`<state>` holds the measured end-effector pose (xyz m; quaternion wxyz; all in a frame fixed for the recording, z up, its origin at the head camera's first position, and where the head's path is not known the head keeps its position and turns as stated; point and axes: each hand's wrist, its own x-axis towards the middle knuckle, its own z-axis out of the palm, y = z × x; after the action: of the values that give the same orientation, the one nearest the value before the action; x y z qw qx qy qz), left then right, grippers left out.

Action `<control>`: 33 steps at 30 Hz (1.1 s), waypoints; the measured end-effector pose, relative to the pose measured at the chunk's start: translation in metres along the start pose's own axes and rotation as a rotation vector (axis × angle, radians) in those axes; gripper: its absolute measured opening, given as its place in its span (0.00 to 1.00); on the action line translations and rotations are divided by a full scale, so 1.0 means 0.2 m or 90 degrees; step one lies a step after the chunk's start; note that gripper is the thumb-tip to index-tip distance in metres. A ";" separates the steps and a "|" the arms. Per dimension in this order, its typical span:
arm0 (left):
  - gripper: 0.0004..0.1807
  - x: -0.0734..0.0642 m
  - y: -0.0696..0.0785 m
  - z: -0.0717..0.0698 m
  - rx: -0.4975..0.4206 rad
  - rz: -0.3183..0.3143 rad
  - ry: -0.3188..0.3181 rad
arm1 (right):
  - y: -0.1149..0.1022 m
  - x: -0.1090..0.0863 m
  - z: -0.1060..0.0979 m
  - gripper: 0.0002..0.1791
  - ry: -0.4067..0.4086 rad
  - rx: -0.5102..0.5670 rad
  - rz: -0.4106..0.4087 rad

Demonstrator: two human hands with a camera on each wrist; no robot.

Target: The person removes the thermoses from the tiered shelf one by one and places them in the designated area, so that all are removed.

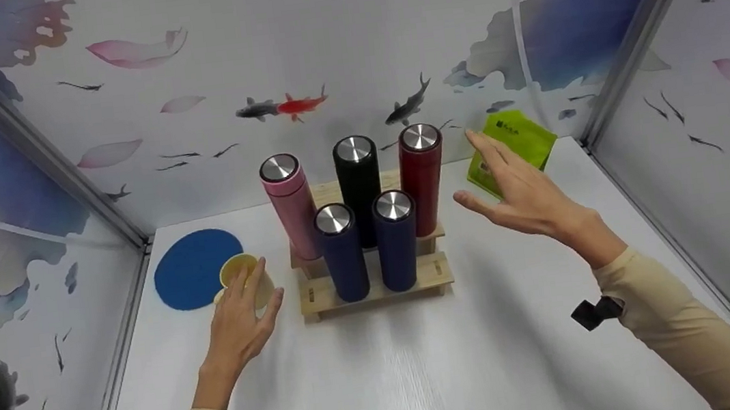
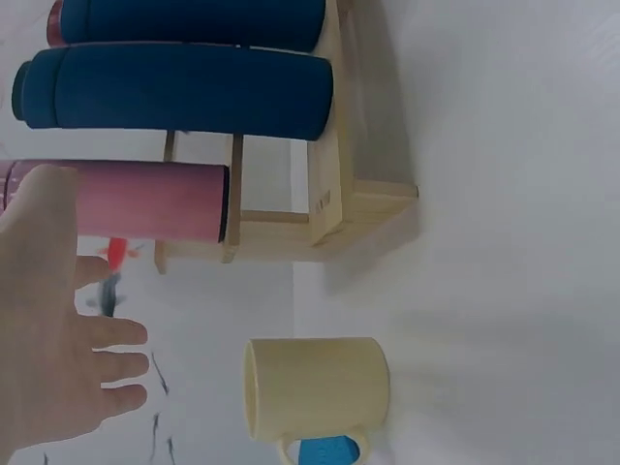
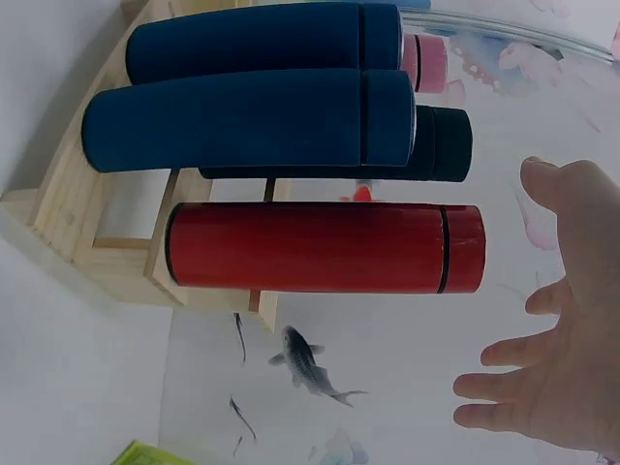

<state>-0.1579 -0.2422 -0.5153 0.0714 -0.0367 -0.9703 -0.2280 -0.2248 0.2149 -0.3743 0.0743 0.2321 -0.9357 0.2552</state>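
My left hand (image 1: pixel 238 319), fingers spread, is over the pale yellow mug (image 2: pixel 318 389), hiding part of it in the head view. Out to the right, my right hand (image 1: pixel 525 190) is raised with its fingers extended, beside the red thermos bottle (image 1: pixel 423 181) and apart from it. A stepped wooden rack (image 1: pixel 321 299) carries the bottles: a pink one (image 1: pixel 291 206), a black one (image 1: pixel 359 188) and the red one on the upper step, with two dark blue bottles (image 1: pixel 343 255) in front. All stand upright with silver lids. Neither hand holds anything.
A round blue mat (image 1: pixel 190 273) lies at the left of the white table (image 1: pixel 385 381), partly behind the mug. A green packet (image 1: pixel 522 135) stands at the back right, partly covered by the right hand. Printed panels (image 1: pixel 292 48) wall in the back and both sides.
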 end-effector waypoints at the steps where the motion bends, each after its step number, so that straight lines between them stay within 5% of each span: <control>1: 0.38 0.01 -0.01 0.02 -0.015 -0.009 -0.004 | 0.00 0.02 0.00 0.50 0.004 0.017 0.001; 8: 0.41 0.03 -0.13 0.14 -0.095 -0.100 -0.061 | -0.01 0.15 0.05 0.49 0.013 0.134 0.024; 11: 0.42 0.03 -0.14 0.19 -0.116 -0.123 -0.050 | 0.00 0.20 0.06 0.49 0.012 0.192 0.040; 18: 0.38 0.02 -0.11 0.23 -0.120 -0.092 0.002 | 0.04 0.28 0.10 0.48 0.013 0.277 0.077; 33: 0.36 0.04 -0.12 0.41 -0.216 -0.121 -0.057 | 0.00 0.37 0.19 0.48 0.033 0.307 0.052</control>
<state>-0.1783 -0.2263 -0.5966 -0.0010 0.0333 -0.9192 -0.3924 -0.2917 0.1664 -0.3870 0.0307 0.1986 -0.8539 0.4801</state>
